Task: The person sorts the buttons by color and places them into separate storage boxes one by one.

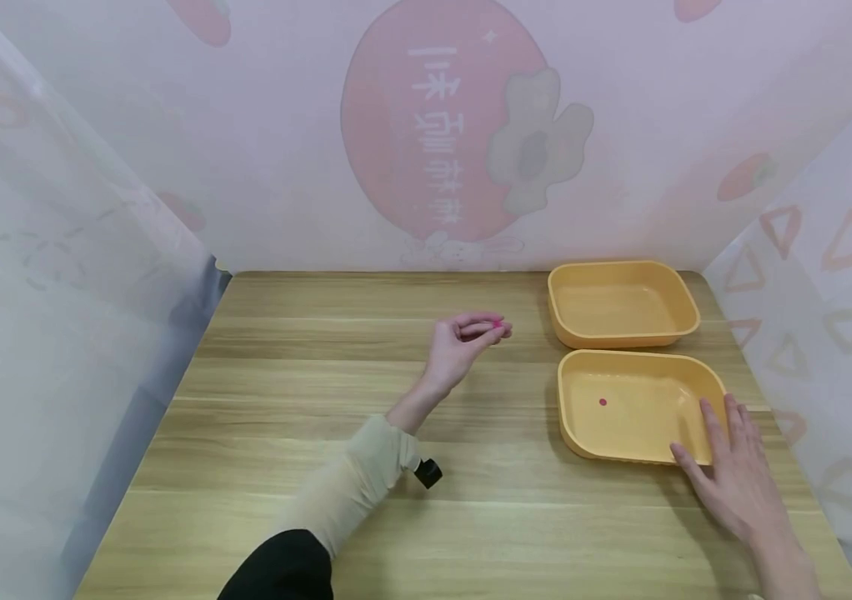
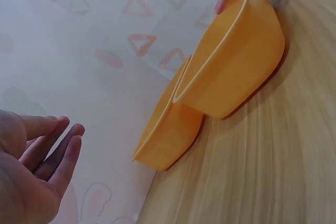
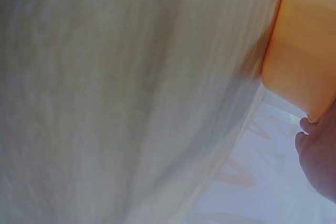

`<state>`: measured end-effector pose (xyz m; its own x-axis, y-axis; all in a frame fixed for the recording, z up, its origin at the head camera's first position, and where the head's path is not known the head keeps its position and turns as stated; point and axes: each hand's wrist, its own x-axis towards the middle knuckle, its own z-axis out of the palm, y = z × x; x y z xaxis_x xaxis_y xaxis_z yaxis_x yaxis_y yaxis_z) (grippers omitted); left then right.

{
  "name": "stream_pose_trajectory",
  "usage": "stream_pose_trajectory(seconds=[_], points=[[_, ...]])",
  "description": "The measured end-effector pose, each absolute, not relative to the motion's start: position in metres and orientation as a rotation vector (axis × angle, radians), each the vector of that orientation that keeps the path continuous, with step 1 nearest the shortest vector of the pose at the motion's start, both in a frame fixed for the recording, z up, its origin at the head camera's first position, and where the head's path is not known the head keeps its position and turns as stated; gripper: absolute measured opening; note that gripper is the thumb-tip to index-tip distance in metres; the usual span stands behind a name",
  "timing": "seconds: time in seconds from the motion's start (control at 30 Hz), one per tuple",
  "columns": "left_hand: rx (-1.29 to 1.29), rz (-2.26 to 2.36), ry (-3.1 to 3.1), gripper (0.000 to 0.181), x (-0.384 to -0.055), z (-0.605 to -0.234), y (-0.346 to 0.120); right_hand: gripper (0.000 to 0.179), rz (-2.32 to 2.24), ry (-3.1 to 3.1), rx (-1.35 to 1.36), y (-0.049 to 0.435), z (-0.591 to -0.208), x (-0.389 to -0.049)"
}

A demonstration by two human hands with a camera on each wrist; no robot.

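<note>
My left hand [image 1: 454, 354] is raised over the middle of the table, left of the trays. Between thumb and fingertips it pinches a small pink piece [image 1: 498, 323], too small to tell its kind. That piece is hidden behind the fingers [image 2: 62, 121] in the left wrist view. A tiny dark pink round piece [image 1: 603, 402] lies inside the nearer yellow tray [image 1: 644, 457]. At this tray's front right corner rests my right hand [image 1: 743, 487], its fingers extended over the rim and the thumb at the front edge.
A second yellow tray [image 1: 624, 341] stands just behind the nearer one, close to the table's back right corner. Printed cloth walls [image 1: 268, 167] enclose the wooden table [image 1: 268, 400] at the back and both sides. A small black block [image 1: 428, 473] sits at the left cuff.
</note>
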<state>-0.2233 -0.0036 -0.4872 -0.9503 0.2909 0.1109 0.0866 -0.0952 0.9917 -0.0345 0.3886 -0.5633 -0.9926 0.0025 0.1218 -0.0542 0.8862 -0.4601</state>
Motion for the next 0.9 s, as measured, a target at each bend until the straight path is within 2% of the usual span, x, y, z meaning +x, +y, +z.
stream_pose_trajectory(seconds=[0.5, 0.9], points=[[0.453, 2.095, 1.956, 0.029, -0.209, -0.497, 0.045, 0.083, 0.72, -2.911, 0.037, 0.385, -0.564, -0.036], [0.555, 2.033, 1.957, 0.021, -0.197, -0.508, 0.072, 0.084, 0.726, -2.917, 0.04, 0.384, -0.564, -0.037]])
